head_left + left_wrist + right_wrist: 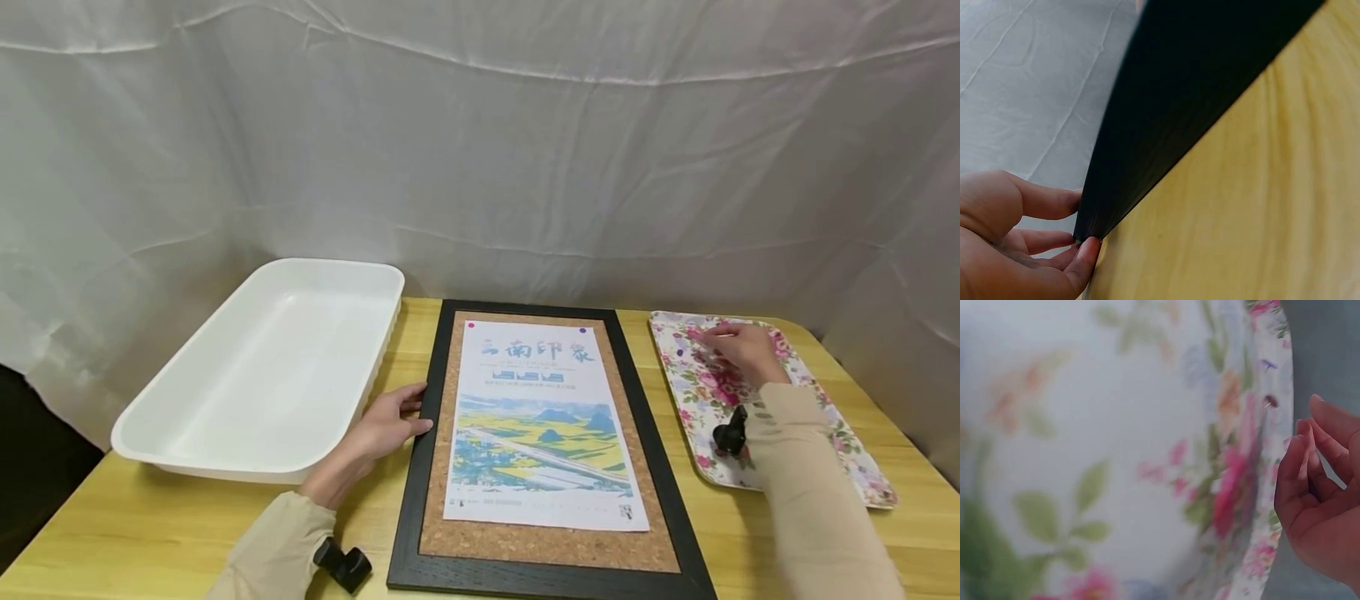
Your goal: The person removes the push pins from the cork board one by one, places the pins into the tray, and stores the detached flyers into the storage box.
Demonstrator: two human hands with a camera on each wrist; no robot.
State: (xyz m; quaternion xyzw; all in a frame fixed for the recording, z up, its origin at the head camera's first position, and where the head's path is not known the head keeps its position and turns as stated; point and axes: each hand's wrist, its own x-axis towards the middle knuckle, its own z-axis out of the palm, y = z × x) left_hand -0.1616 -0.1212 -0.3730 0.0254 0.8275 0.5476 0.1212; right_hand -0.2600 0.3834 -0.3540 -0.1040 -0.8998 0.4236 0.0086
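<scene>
My left hand (392, 423) rests against the left edge of a black-framed cork board (600, 550), fingertips and thumb touching its side. In the left wrist view, fingers (1054, 203) meet the dark frame (1147, 125). A printed poster (540, 433) lies on the cork, with a pink pushpin (471, 326) at its top left corner and a purple pushpin (582, 331) at its top right. Over the floral tray (690, 417), my right hand (746, 352) has loosely bent fingers, nothing visible between them. Close by lie a purple pushpin (1269, 364) and a dark reddish pushpin (1270, 401).
A deep white plastic tub (255, 375) stands left of the board on the wooden table (172, 533). Grey cloth (480, 167) hangs behind the table. Small black devices are strapped at both wrists.
</scene>
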